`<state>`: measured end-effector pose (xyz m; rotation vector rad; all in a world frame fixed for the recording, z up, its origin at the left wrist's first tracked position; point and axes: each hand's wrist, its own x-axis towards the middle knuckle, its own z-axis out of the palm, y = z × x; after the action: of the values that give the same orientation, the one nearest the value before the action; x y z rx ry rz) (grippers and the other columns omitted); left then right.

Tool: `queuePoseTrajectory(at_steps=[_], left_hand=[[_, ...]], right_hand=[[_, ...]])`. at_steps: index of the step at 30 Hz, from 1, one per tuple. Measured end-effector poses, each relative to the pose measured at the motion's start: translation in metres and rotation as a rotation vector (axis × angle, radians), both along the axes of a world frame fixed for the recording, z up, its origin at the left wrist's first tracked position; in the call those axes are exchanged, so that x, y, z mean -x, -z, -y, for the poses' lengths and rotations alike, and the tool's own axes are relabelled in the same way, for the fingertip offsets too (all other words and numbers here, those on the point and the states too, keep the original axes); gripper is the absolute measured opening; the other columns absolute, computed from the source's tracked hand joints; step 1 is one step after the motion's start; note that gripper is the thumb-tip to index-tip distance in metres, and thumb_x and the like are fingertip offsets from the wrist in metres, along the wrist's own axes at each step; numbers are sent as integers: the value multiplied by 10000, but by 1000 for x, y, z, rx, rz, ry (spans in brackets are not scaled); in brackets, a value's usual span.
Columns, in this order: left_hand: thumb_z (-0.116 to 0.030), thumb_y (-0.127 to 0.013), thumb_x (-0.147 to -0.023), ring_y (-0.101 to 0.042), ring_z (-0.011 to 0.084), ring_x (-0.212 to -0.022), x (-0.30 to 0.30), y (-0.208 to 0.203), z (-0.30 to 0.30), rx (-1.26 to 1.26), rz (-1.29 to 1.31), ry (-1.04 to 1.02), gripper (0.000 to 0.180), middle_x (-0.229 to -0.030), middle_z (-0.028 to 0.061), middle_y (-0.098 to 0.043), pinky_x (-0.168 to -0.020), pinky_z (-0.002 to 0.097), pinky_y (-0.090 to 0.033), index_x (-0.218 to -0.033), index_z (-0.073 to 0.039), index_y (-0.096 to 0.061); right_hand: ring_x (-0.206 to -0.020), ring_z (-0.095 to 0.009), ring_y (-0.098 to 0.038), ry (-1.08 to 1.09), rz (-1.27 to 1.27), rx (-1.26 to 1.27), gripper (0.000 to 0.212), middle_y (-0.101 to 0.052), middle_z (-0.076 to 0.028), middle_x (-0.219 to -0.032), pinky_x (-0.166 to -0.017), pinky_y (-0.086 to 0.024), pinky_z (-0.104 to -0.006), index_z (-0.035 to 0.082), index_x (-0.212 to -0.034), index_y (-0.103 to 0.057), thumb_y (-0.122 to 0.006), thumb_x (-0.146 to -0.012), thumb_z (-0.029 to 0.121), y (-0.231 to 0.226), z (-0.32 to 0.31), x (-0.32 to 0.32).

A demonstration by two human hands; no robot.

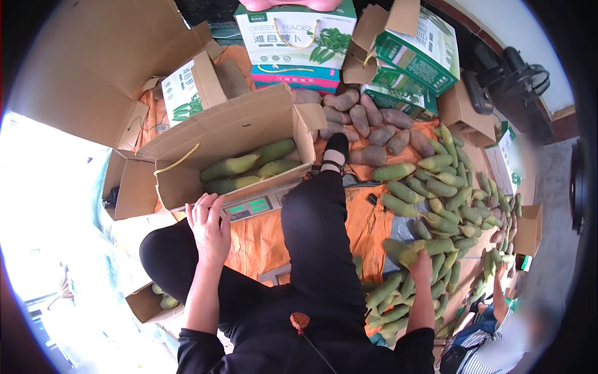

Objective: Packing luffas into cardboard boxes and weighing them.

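My right hand [422, 264] is closed around the end of a green radish [399, 252], just above the pile of green radishes [443, 206] to my right. My left hand [209, 225] lies with its fingers stretched out against the near edge of an open cardboard box [233, 118]. Inside that box are several green radishes [232, 167]. Under its near side shows a digital scale [250, 207] with lit green digits. The tips of the left fingers touch the cardboard.
Reddish-brown tubers [374, 124] lie beyond my foot on an orange sheet [367, 218]. Printed gift boxes [296, 37] are stacked at the back, with more cartons [414, 53] to their right. A black fan [523, 75] stands far right. Another person [492, 336] works at lower right.
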<state>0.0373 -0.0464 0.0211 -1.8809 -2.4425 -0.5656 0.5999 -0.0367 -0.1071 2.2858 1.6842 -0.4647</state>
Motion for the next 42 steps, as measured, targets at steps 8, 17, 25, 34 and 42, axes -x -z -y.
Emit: queuePoseTrajectory(at_steps=[8, 17, 25, 34, 42], left_hand=[[-43, -648, -751, -489, 276, -1166, 0, -2, 1, -20, 52, 19, 268, -1154, 61, -540, -1070, 567, -249, -1016, -67, -612], [-27, -642, -735, -532, 279, -1117, -4, 1, -8, -93, 99, 55, 165, -1093, 72, -582, -1058, 547, -269, -896, -63, -636], [-59, -611, -796, -530, 308, -1082, -1, 6, -2, -63, 63, 65, 137, -1125, 97, -567, -1048, 538, -272, -930, -43, -632], [-44, -597, -826, -535, 307, -1044, -4, 12, -4, -92, -58, 151, 143, -1119, 116, -568, -891, 420, -424, -963, -26, -635], [-58, -602, -827, -531, 286, -1076, -1, 21, -2, -108, -88, 144, 143, -1156, 95, -557, -892, 405, -443, -963, -45, -645]], right_hand=[[-996, -338, -553, -240, -614, -502, 488, -578, -150, -1042, -872, -432, -393, 38, -1099, -514, -719, -658, -7, -164, -119, 155], [-963, -354, -571, -856, -1009, -674, 486, -620, -113, -980, -795, -453, -445, 73, -1066, -555, -754, -625, 27, -186, -182, 358], [-1022, -309, -570, -658, -1218, -706, 451, -598, -124, -1074, -868, -456, -407, 58, -1129, -557, -733, -715, 89, -151, -182, 358], [-900, -286, -626, 14, -718, -271, 271, -631, -147, -977, -768, -500, -359, 40, -1062, -608, -633, -805, 124, 8, -76, 129], [-916, -322, -630, 298, -417, 29, 233, -662, -166, -939, -786, -498, -412, 49, -926, -653, -654, -741, 191, 106, 84, 49]])
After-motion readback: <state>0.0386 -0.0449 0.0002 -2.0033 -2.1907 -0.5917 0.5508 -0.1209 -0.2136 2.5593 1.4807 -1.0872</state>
